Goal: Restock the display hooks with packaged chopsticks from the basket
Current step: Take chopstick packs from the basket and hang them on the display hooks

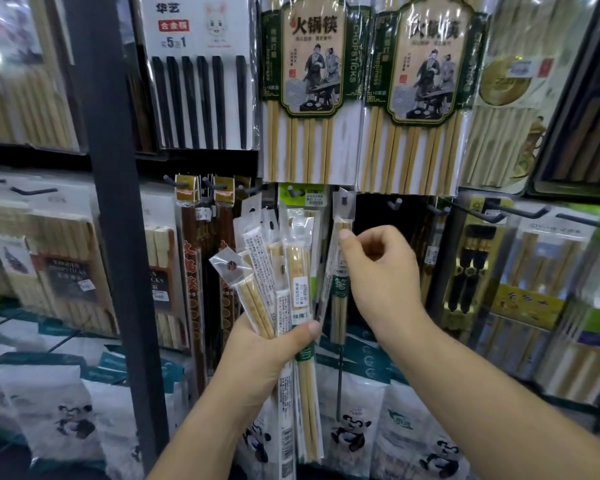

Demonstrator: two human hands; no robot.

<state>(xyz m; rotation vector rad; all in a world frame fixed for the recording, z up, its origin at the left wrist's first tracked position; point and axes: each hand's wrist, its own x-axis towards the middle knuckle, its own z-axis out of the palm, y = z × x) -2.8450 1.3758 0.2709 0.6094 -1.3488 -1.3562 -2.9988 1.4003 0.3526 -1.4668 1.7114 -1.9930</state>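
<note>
As clear-sleeved pale bamboo chopstick packet (339,306) at frame centre seems light, stiff, slick, right hand (381,271) pinches its top; left hand (271,351) clamps spares (284,265).

One head-worn camera looks forward and slightly down, very near a wall of hanging chopstick packs (309,81) that fills the frame from edge to edge. Its wide lens tilts the dark upright post (115,202) at the left. The left forearm (201,427) and right forearm (499,393) enter from the bottom edge towards mid-frame, below a display hook (394,203). Panda-printed bags (354,427) sit lowest.
</note>
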